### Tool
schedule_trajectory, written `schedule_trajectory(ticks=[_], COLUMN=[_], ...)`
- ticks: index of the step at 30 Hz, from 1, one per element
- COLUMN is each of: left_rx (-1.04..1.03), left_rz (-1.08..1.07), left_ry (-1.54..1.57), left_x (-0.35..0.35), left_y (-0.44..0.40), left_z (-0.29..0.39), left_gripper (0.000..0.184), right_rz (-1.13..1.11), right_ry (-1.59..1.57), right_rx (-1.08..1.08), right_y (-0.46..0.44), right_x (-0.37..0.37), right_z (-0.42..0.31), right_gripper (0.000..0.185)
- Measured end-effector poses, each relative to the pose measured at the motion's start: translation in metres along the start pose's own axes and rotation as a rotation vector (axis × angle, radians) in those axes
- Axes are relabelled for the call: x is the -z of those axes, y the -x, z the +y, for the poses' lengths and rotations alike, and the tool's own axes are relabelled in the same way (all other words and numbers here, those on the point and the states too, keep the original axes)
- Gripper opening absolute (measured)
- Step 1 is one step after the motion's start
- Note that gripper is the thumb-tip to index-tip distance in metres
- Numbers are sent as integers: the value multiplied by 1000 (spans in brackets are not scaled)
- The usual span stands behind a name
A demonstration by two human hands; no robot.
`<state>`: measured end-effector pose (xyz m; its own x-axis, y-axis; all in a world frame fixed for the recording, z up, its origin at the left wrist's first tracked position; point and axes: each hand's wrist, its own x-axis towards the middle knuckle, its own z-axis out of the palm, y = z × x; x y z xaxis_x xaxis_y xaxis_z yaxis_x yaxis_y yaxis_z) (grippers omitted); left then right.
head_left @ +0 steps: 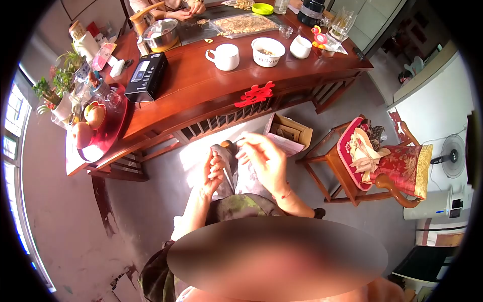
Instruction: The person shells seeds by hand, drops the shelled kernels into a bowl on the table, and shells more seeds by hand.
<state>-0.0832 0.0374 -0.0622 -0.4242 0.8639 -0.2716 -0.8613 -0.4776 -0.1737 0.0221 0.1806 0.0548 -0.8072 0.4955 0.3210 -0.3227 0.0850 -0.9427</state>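
Observation:
Above my lap, in strong sunlight, my left hand [214, 170] is closed, its fingers curled in and the thumb pointing up. My right hand [265, 155] is beside it, a short gap away, with bent fingers and the thumb and fingertips drawn together. Whatever either hand pinches is too small and too brightly lit to make out. Both hands are below the front edge of a red-brown wooden table [196, 93]. An opened cardboard box [302, 135] stands on the floor just beyond my right hand.
The table carries a white mug [226, 57], a white bowl [268, 58], a black box [146, 78], a metal pot [161, 36] and a bag of pale pieces [244, 25]. Another person's hands [191, 10] are at its far side. A wooden chair [347, 166] stands right.

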Motion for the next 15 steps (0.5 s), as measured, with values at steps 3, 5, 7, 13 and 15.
schedule_trajectory(ticks=[3, 5, 7, 13, 15], left_rx=[15, -10, -41, -36, -215], left_rz=[36, 79, 23, 30, 225], left_ry=[43, 70, 86, 48, -108], left_x=[8, 10, 13, -6, -2], left_y=[-1, -1, -3, 3, -3], left_z=[7, 7, 11, -7, -15], left_gripper=[28, 28, 28, 21, 23], right_rz=[-16, -80, -185, -375, -346], right_ry=[-187, -232, -337, -195, -69], right_rx=[-161, -236, -333, -392, -287], right_y=[16, 25, 35, 54, 53], right_x=[-10, -12, -14, -32, -32], right_z=[22, 36, 43, 59, 62], right_gripper=[22, 18, 15, 12, 13])
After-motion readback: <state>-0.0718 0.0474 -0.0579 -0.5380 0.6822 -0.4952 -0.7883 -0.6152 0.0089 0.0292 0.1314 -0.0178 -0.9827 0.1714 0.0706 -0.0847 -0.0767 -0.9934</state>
